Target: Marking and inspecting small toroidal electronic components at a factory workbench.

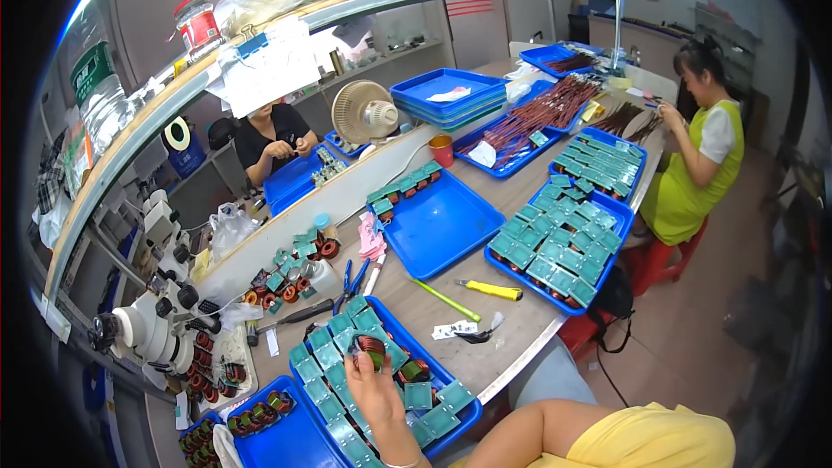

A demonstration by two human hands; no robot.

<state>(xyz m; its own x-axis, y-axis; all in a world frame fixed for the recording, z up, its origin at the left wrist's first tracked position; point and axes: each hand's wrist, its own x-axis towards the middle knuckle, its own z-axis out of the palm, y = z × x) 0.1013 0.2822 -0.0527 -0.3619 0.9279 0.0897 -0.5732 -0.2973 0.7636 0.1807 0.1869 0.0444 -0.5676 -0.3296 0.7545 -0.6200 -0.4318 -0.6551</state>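
My left hand [374, 388] comes up from the lower edge, fingers bent around a copper-wound toroidal coil [371, 348]. It holds the coil above a blue tray [470, 413] of coils with square green plates, several plates facing up. Another dark coil [414, 371] lies in that tray, just right of the held one. My right upper arm and elbow show at the lower right by a yellow sleeve; the right hand itself is out of the picture.
A yellow utility knife [490, 289], a green stick [446, 300] and blue-handled pliers [351, 282] lie beyond the tray. Another blue tray [442, 225] holds a row of coils. A microscope [143, 334] stands left. Two people work nearby, one right, one behind the divider.
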